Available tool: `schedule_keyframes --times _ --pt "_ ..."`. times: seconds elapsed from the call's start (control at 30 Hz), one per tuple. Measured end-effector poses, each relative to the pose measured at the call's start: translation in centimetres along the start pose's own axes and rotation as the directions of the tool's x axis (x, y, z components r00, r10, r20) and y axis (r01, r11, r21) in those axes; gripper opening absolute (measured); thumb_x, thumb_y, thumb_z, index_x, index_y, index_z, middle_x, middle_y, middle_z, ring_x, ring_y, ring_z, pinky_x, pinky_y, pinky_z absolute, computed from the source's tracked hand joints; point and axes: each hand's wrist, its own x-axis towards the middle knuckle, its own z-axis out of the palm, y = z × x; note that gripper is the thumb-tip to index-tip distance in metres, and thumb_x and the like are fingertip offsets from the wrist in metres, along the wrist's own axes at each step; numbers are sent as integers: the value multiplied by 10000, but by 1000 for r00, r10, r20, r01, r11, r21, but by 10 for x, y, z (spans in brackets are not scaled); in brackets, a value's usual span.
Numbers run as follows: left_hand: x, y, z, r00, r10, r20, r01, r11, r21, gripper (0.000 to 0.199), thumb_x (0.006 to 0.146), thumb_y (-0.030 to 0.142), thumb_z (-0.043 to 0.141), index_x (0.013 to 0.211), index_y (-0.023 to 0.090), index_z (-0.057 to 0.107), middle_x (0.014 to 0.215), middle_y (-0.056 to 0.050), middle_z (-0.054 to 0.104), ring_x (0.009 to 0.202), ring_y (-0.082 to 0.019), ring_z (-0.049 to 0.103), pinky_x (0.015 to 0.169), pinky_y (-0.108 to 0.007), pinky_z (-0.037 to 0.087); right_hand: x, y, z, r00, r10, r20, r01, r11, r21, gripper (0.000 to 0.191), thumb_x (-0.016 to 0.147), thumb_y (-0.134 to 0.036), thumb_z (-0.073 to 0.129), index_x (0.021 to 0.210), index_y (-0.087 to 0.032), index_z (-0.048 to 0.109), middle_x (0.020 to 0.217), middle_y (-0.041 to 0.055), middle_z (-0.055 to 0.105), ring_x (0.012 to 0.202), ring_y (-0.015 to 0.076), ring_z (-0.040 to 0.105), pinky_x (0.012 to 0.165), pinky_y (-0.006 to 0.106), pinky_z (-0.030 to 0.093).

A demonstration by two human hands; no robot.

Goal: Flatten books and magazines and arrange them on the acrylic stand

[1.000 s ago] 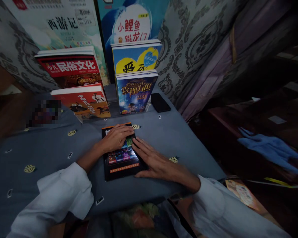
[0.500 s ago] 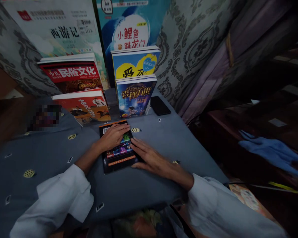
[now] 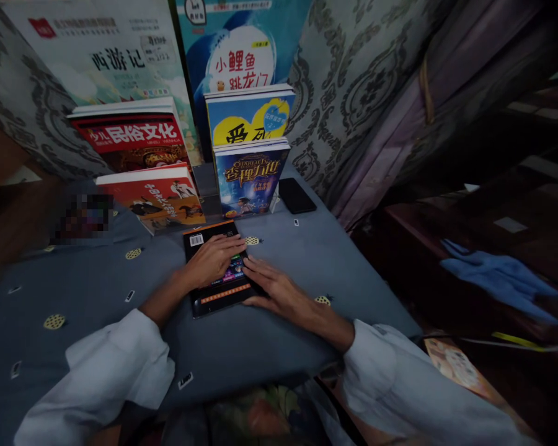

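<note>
A black book (image 3: 218, 298) with a barcode, small colored pictures and an orange strip lies flat on the blue-grey table cloth. My left hand (image 3: 215, 260) rests flat across the middle of its cover, fingers stretched to the right. My right hand (image 3: 279, 288) lies along the book's right edge, fingertips on the cover and thumb near the lower right corner. Behind it stand a blue book (image 3: 248, 186) and, to the left, an orange-red book (image 3: 167, 198). The part of the cover under my left palm is hidden.
More books stand behind: a red one (image 3: 134, 139), a blue and yellow one (image 3: 248, 118), and two large ones (image 3: 116, 37) at the back. A black phone (image 3: 297, 194) lies right of them. Blue cloth (image 3: 497, 272) lies beyond the table's right edge.
My left hand has slid a little toward me over the cover, so the barcode now shows and more of the pictures are covered. The view has shifted slightly.
</note>
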Motion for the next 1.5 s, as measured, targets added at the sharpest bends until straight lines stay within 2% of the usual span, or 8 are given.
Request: schedule_keyframes --times 0.27,0.57,0.73,0.87,0.97,1.07,1.33,1.5 --pt "-12 27 -3 997 -12 79 13 1000 -19 491 945 88 406 1413 162 534 1455 -102 574 1420 -189 462 1182 -458 351 -1 -8 -1 997 15 -70 -17 999 -29 529 862 -391 750 1327 -168 632 1358 189 642 1314 326 572 1112 533 478" --pt "-15 32 -1 997 -15 75 16 1000 -22 485 954 97 392 1414 164 530 1459 -102 570 1422 -184 459 1188 -457 345 -11 -9 -7 999 -37 -13 36 997 -72 434 952 -289 641 1358 -143 598 1427 184 589 1352 275 540 1107 473 501" --pt "-18 39 -4 994 -12 104 15 1000 -26 518 925 58 389 1415 156 526 1464 -100 565 1435 -181 441 1192 -445 336 -18 -13 -7 995 -48 -86 40 995 -95 311 985 -302 583 1233 -143 682 1300 166 685 1257 265 630 1052 445 559" --pt "-21 49 -7 991 -14 134 21 999 -46 497 950 73 387 1423 156 518 1481 -100 547 1445 -188 425 1202 -447 316 -20 -17 -9 988 -53 -142 38 994 -104 266 988 -331 572 1140 -164 712 1124 131 746 1080 250 710 922 407 624" --pt "-24 56 -8 989 -1 151 9 998 -58 463 985 122 393 1427 180 513 1486 -86 544 1443 -185 428 1209 -444 300 -19 -19 -11 985 -49 -163 30 993 -118 235 972 -344 594 1039 -155 715 970 107 746 929 243 715 812 385 632" --pt "-28 63 -7 989 20 144 -11 998 -62 467 979 110 399 1428 179 510 1490 -82 540 1443 -182 428 1216 -440 285 -19 -19 -12 983 -52 -176 25 988 -152 204 958 -346 617 955 -158 698 900 92 729 851 235 696 762 371 611" --pt "-39 79 -5 988 60 145 -59 998 -16 503 946 67 383 1428 157 492 1496 -91 532 1440 -190 433 1208 -443 299 -26 -16 -9 983 -31 -180 0 985 -171 131 956 -307 639 896 -192 659 873 70 713 817 213 673 742 350 578" --pt "-47 92 -2 987 49 154 -55 998 35 535 930 56 389 1452 151 458 1504 -92 523 1449 -189 419 1207 -443 298 -30 -17 -17 986 -25 -166 6 994 -113 99 965 -266 615 925 -186 658 904 84 717 871 233 688 778 382 597"
